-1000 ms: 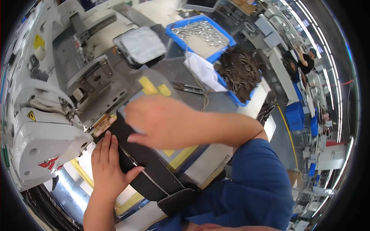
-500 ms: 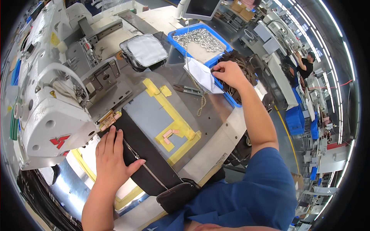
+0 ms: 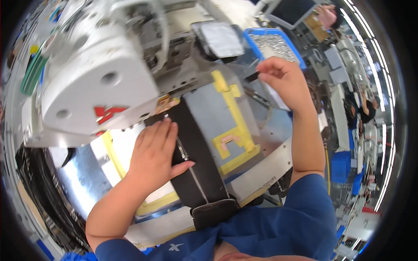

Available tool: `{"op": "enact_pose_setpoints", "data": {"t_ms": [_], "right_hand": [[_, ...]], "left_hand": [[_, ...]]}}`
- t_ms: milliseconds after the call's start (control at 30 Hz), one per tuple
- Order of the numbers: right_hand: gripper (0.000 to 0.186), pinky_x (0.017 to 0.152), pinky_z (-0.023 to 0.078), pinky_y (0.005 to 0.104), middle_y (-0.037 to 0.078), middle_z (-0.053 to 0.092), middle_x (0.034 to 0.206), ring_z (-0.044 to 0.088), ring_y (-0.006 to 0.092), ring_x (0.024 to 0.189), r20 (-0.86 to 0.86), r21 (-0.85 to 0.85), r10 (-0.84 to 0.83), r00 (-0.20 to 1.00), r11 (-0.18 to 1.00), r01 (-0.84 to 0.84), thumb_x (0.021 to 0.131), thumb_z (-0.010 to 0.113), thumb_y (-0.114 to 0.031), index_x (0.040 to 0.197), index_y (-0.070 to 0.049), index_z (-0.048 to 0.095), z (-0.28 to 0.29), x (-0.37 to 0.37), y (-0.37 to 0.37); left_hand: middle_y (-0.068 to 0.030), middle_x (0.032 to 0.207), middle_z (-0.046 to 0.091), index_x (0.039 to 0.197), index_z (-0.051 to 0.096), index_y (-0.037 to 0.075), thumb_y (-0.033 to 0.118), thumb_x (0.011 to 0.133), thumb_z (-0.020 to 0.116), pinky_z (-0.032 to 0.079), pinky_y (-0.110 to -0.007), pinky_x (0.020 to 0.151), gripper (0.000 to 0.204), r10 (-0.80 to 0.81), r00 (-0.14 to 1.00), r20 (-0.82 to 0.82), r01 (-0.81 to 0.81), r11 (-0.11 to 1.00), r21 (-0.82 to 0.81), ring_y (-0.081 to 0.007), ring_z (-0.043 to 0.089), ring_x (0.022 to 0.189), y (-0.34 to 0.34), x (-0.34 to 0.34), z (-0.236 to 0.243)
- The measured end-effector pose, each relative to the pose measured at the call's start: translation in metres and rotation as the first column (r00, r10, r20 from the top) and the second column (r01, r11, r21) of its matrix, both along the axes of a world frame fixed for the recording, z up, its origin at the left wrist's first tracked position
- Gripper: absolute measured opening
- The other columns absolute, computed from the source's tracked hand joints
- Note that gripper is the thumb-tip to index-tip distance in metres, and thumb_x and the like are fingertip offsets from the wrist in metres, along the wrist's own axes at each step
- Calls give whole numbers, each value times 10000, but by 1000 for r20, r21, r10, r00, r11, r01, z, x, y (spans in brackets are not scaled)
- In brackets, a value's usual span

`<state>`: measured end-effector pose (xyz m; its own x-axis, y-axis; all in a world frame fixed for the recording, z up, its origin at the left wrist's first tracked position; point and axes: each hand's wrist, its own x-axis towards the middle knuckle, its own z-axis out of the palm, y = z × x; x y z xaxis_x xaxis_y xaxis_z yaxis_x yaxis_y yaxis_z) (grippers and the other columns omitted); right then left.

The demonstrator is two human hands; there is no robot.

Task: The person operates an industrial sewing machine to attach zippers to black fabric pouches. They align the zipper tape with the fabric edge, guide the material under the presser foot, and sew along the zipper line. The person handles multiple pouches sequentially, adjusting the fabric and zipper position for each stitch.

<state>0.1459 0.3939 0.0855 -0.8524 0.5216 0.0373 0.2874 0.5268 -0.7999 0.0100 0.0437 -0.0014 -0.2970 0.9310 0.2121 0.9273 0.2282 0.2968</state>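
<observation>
My left hand (image 3: 154,150) lies flat, fingers stretched out, on a black fabric panel (image 3: 202,161). A silver zipper (image 3: 197,179) runs along the panel, with its slider close to my thumb. Toward me, the panel ends in a small black zipped piece (image 3: 215,212). My right hand (image 3: 285,82) is raised over the right side of the worktable, thumb and fingers pinching a short dark strip (image 3: 252,77). Under that hand lies a white sheet (image 3: 277,98), partly covered. Thread snips (image 3: 257,96) rest on the table beside it.
A white sewing machine head (image 3: 100,82) stands at left over the panel's far end. Yellow tape (image 3: 237,117) marks the metal plate. Behind are a black and white stack (image 3: 221,39) and a blue tray (image 3: 261,31) of metal rings. Another person (image 3: 369,108) works far right.
My right hand has left the bin of dark pieces and moved inward, now with a dark strip. The whole view has shifted and tilted. My left hand stays on the panel.
</observation>
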Motion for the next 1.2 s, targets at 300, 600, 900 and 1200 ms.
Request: {"op": "enact_pose_setpoints", "data": {"t_ms": [300,600,900,1200], "right_hand": [[190,772,593,346,134,803,967,765,247,861,13,53,558,830,828,-558,872,806,-55,1059,-23,792,-61,-94,-116],[221,898,610,428,94,774,1164,727,312,1020,-23,402,718,696,644,-651,838,833,-124,1041,-46,791,-81,-77,-114],[209,977,584,441,89,778,1206,731,319,1058,-22,422,733,679,623,-659,844,814,-108,1038,-33,786,-91,-85,-113],[232,981,580,439,93,782,1196,739,305,1064,15,476,745,667,581,-660,810,807,-116,1026,-36,779,-86,-88,-116]], "left_hand": [[-164,1244,714,1228,737,-16,396,850,823,527,-452,1066,565,-160,983,-89,170,978,121,-319,671,1182,-5,6,-3],[-162,1236,713,1204,741,-7,406,861,807,531,-446,1050,540,-162,983,-80,173,974,144,-304,671,1162,-4,5,-8],[-153,1232,716,1205,739,0,414,879,790,526,-443,1053,529,-155,983,-97,166,978,126,-298,672,1151,-5,4,-8],[-183,1273,704,1231,724,-24,498,847,808,526,-462,1051,653,-26,1000,-17,28,989,148,-341,669,1167,-7,1,-5]]}}
